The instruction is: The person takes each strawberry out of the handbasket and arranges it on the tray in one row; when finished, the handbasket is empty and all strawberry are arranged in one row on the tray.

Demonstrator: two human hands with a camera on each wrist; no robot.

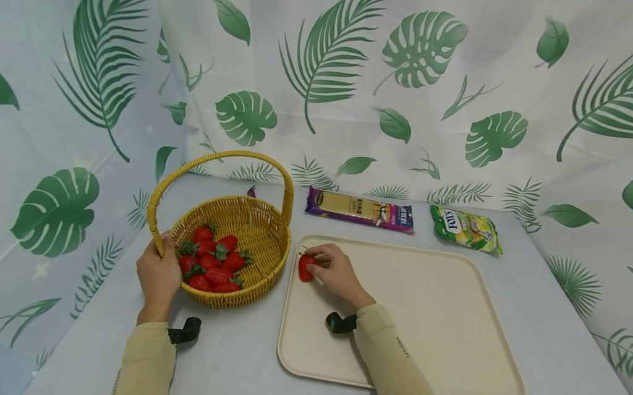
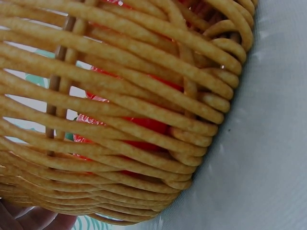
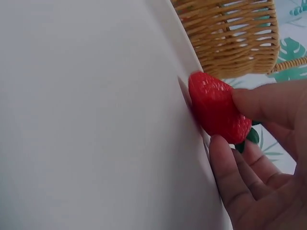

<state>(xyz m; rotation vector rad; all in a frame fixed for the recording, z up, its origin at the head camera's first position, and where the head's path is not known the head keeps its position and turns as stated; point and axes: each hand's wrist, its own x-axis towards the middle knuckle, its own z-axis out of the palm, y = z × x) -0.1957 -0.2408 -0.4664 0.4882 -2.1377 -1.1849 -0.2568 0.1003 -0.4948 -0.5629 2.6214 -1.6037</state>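
Observation:
My right hand (image 1: 337, 272) pinches a red strawberry (image 3: 218, 108) between thumb and fingers, over the left edge of a beige tray (image 1: 406, 328). In the right wrist view the strawberry's tip is close to the tray surface and its green leaves point away from it. A yellow wicker basket (image 1: 262, 286) stands left of the tray, its tall handle raised. Several strawberries (image 1: 216, 263) with green leaves lie in the basket's left half. My left hand (image 1: 159, 272) grips the basket at the left base of its handle; in the left wrist view only its fingertips show.
Behind the tray lies a purple and gold pasta packet (image 1: 360, 209), with a green packet (image 1: 466, 229) to its right. A small dark purple item (image 1: 252, 191) shows partly behind the basket. Leaf-patterned cloth (image 1: 324, 99) rises at the back and sides.

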